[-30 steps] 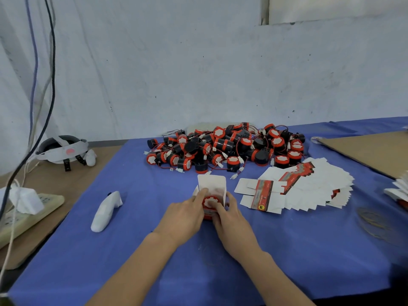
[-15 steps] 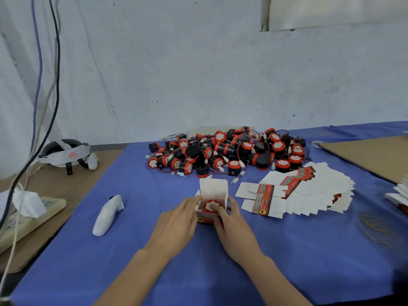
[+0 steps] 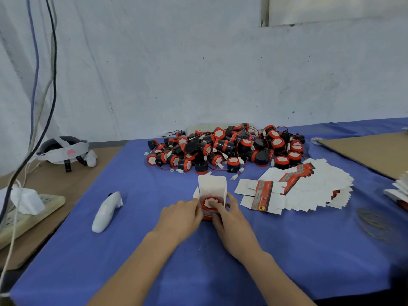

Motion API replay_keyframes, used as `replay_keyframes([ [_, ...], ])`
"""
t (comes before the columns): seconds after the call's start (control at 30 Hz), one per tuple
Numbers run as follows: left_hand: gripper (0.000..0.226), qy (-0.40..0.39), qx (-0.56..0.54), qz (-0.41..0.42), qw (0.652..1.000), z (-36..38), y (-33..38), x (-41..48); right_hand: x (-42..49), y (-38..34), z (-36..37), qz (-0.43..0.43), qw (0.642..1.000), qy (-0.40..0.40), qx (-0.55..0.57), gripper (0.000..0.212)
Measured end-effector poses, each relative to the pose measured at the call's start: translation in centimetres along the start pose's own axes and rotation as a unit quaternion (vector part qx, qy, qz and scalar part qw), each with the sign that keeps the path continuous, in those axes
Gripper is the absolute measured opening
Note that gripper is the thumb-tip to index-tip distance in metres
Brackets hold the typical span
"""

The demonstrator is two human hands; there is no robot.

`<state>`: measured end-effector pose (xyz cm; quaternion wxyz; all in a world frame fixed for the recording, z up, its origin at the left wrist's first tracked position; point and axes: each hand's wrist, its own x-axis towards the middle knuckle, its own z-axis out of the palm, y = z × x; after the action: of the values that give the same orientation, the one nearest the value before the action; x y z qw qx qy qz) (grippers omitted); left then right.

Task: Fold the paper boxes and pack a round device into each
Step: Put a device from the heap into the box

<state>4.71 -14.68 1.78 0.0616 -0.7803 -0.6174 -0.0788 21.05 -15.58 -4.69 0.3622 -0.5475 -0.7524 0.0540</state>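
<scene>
- One paper box [image 3: 212, 186] stands on the blue table [image 3: 287, 261], near its front edge, with its white lid flap upright and not yet tucked.
- A round device [image 3: 208, 203] sits inside it, red-and-white face up.
- The left hand [image 3: 181, 215] grips the box's left side with curled fingers. The right hand [image 3: 230, 225] wraps the right side, one finger pressing on the device.
- This box seems to need only closing. Much remains: a large pile of devices [image 3: 225, 149] behind it and a fanned stack of flat boxes [image 3: 309, 191] to the right.
- Print on the red box panels is too small to read.
</scene>
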Motion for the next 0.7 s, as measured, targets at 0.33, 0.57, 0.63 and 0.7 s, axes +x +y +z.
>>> replay_keyframes([
  [0.33, 0.028, 0.115, -0.16, -0.006, 0.98, -0.8, -0.3, -0.3, -0.1, 0.4, 0.1, -0.003, 0.998, -0.007, 0.063, 0.033],
  [0.57, 0.021, 0.103, -0.491, -0.117, 0.857, 0.3, 0.3, 0.1, -0.2, -0.9, -1.0, 0.061, 0.973, -0.01, 0.22, 0.02],
  [0.63, 0.016, 0.082, -0.517, -0.117, 0.844, 0.4, 0.5, 0.4, -0.2, -1.0, -1.4, 0.142, 0.938, 0.038, 0.314, 0.016],
  [0.7, 0.01, 0.063, -0.529, -0.117, 0.838, 0.5, 0.5, 0.7, 0.0, -0.9, -1.6, 0.183, 0.922, 0.07, 0.335, 0.015],
])
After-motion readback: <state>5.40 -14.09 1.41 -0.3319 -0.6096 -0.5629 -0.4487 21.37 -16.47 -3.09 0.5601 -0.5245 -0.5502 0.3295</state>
